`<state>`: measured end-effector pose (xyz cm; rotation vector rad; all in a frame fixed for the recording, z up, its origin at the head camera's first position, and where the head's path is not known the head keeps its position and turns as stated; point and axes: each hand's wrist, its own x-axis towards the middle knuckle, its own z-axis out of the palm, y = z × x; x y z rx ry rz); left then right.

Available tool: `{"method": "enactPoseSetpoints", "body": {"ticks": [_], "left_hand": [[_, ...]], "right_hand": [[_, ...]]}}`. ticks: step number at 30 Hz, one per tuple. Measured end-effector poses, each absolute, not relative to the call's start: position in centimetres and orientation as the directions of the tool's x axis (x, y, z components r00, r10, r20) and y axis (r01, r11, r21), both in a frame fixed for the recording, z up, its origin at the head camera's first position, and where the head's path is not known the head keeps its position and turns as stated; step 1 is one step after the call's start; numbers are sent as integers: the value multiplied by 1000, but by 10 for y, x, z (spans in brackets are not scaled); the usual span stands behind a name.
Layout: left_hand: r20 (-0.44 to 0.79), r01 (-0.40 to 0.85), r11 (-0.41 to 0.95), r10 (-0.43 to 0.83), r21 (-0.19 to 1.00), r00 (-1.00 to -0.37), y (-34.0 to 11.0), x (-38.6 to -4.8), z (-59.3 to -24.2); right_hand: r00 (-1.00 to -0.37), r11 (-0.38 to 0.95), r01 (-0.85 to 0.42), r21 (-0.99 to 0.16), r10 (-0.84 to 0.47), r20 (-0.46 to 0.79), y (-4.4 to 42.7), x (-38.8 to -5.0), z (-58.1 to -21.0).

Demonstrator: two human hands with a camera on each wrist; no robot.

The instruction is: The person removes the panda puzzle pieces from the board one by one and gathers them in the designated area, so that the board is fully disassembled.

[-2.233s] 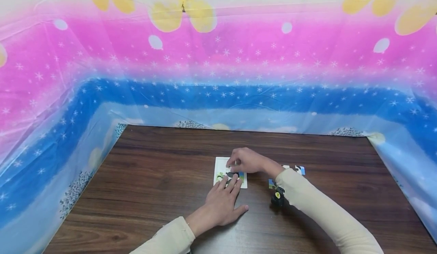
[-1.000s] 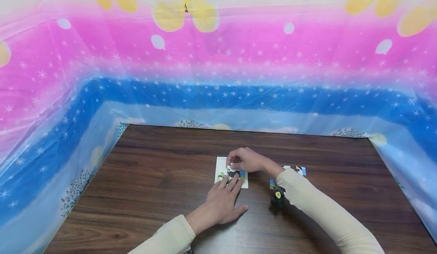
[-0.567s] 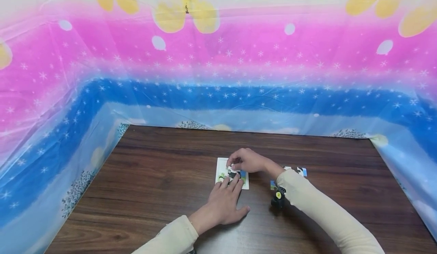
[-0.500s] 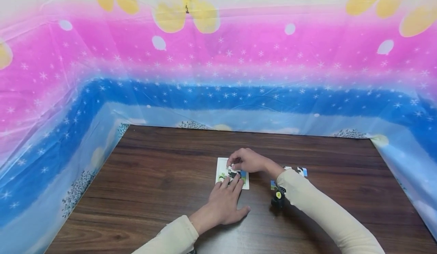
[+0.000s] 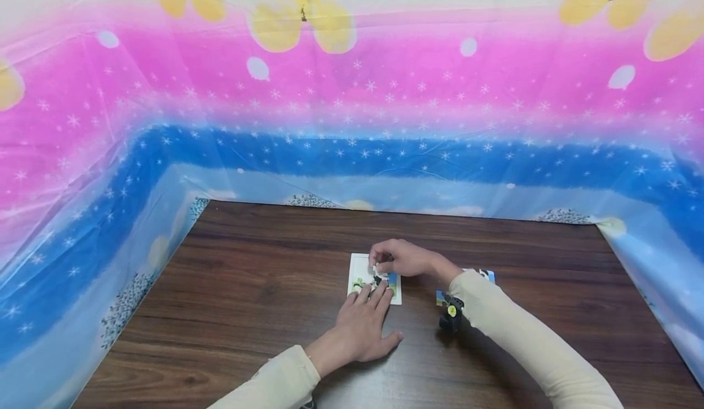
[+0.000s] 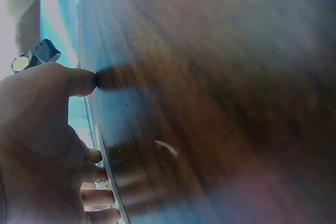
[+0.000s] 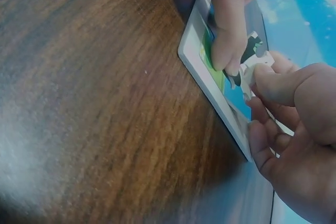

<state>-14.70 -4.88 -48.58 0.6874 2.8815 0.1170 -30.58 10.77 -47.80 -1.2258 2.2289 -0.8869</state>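
Observation:
A white-framed jigsaw puzzle tray lies near the middle of the table, with green, blue and black-and-white pieces in its near part. My left hand lies flat with spread, straight fingers, their tips pressing on the pieces in the tray. My right hand reaches in from the right and pinches a white-and-black puzzle piece between thumb and fingers. In the right wrist view that piece tilts up above the tray, close beside the left fingertips. Part of the picture is hidden under the left fingers.
Loose puzzle pieces lie to the right of the tray, partly behind the right sleeve; another piece sits nearer, by the black wrist camera. A patterned cloth stands around the dark wooden table's back and sides.
My right hand has shifted slightly to the right and tilted up the white-and-black piece it pinches. The left hand has stayed pressed on the tray.

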Motion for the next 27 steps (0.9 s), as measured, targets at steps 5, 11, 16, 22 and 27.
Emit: {"method": "enactPoseSetpoints", "body": {"ticks": [5,11,16,22,27], "left_hand": [[-161,434,896,445,96,-881,-48,-146,-484],[-168,438,895,446,82,-879,-49,-144,-483],[-161,443,894,449,73,-879,-50,-145,-486],[-155,451,890,455,61,-877,-49,-144,-486],[-162,452,890,456,64,-875,-49,-144,-483]], "right_hand": [[-488,397,-556,-730,-867,-99,112,-311,-479],[-489,417,-564,-713,-864,-118,113,-315,-479],[-478,402,-560,-724,-871,-113,115,-316,-481],[-487,401,-544,-737,-866,-113,117,-315,-482],[-486,394,-526,-754,-866,-113,117,-315,-482]]}}
